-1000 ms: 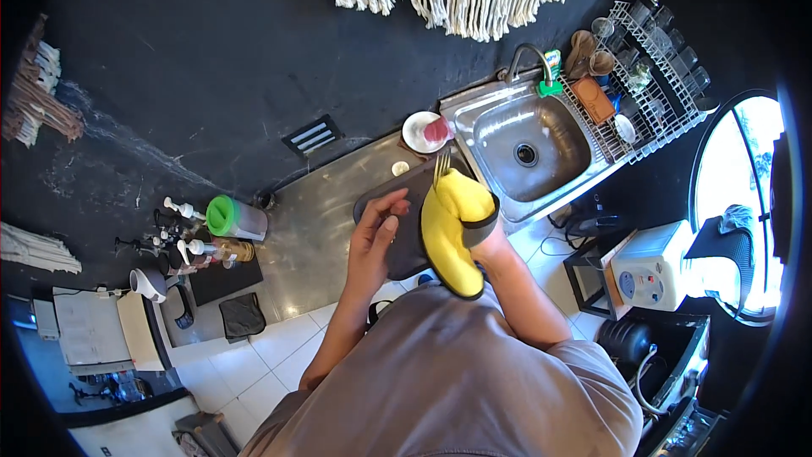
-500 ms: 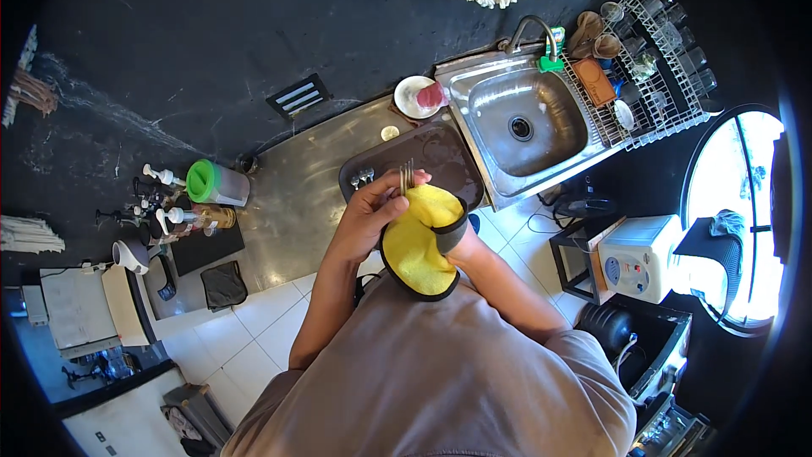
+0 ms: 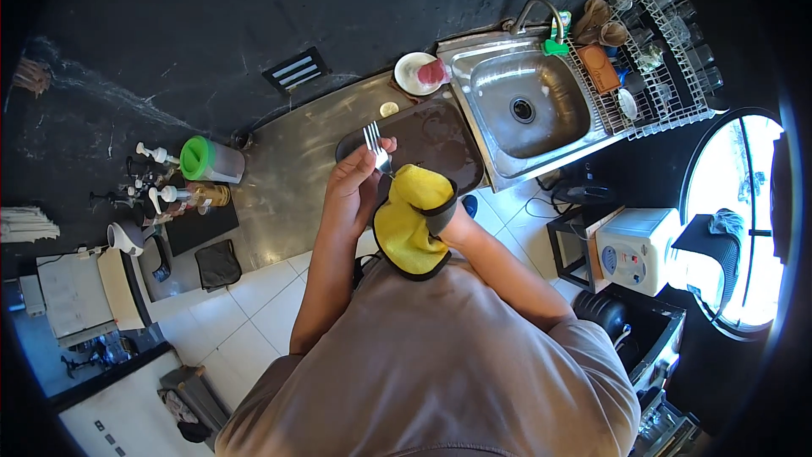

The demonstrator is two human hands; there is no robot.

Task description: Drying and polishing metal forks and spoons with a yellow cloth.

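My left hand (image 3: 349,184) pinches a metal fork (image 3: 373,140) over the near left part of a brown tray (image 3: 436,131), tines pointing away from me. In my right hand (image 3: 459,228) is a yellow cloth (image 3: 408,233) with black edging. It hangs in folds before my chest and hides most of that hand's fingers. The fork's handle end runs down to the top of the cloth; whether the cloth wraps it I cannot tell. Wet marks show on the tray.
Right of the tray is a steel sink (image 3: 523,110) with a faucet (image 3: 541,4); a dish rack (image 3: 655,76) with glasses stands beyond. A white plate (image 3: 414,74) with a reddish cloth sits behind the tray. Pump bottles and a green-lidded container (image 3: 211,159) stand on the counter (image 3: 283,195) at left.
My left hand has moved left and the fork has turned, so its tines now show broadside. My right hand and the cloth have shifted slightly. Utensils seen on the tray earlier are now hidden.
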